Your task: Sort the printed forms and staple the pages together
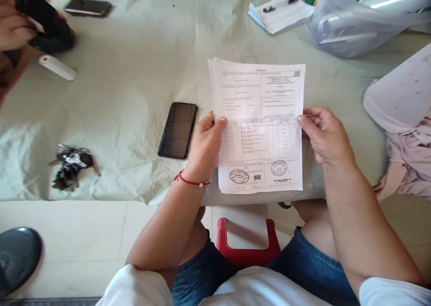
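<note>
The papers, long axis twelve-to-six, are pinched at nine o'clock by the left hand and at three by the right hand.

The covered table bears 2 phones and keys.

- You have soft, fairly bright light; its source is out of frame.
- Your surface looks paler at lower left than along the top.
- The nearer phone gives you a grid-like reflection on dark glass.
- Glare streaks the bag.
- You can make out the larger print on the paper, but its small lines are soft.
- The keys look smeared to you.
- Wide-angle stretching shows toward your frame's edges.
</note>
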The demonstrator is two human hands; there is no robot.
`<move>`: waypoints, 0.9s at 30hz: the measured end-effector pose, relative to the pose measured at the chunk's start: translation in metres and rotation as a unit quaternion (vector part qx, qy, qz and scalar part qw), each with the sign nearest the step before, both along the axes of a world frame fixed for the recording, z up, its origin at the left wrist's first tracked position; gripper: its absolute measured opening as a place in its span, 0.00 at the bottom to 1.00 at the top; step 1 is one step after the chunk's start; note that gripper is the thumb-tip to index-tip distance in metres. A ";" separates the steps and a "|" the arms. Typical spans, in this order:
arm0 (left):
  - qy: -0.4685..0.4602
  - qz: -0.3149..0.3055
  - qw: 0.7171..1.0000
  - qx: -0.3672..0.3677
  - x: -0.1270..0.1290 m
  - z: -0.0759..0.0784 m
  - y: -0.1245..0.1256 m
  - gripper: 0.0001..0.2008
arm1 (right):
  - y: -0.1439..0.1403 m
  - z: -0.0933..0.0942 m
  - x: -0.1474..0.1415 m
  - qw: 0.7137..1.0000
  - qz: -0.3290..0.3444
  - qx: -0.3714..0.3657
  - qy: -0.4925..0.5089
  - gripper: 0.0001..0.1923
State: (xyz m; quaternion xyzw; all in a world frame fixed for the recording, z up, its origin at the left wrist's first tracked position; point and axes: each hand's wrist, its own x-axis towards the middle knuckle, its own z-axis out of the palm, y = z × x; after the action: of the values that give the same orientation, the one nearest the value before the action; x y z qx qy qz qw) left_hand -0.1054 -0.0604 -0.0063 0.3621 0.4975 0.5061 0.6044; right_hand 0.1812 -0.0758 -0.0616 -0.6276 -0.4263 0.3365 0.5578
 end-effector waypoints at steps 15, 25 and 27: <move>-0.017 0.019 0.995 0.097 0.002 0.016 -0.001 0.09 | -0.016 0.052 -0.027 0.969 0.166 -0.063 0.173 0.32; 0.092 0.007 0.987 0.131 -0.014 0.036 -0.015 0.15 | -0.006 0.073 -0.022 0.980 0.040 0.190 0.030 0.30; 0.107 -0.011 0.983 0.150 -0.019 0.033 -0.013 0.16 | -0.007 0.071 -0.021 0.986 0.051 0.160 0.007 0.33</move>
State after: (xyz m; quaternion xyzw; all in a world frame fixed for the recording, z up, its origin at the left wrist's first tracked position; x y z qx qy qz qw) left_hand -0.1242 -0.0739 0.0265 0.5060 0.4733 0.5270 0.4921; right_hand 0.1602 -0.0828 0.0091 -0.5049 -0.5022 0.2964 0.6364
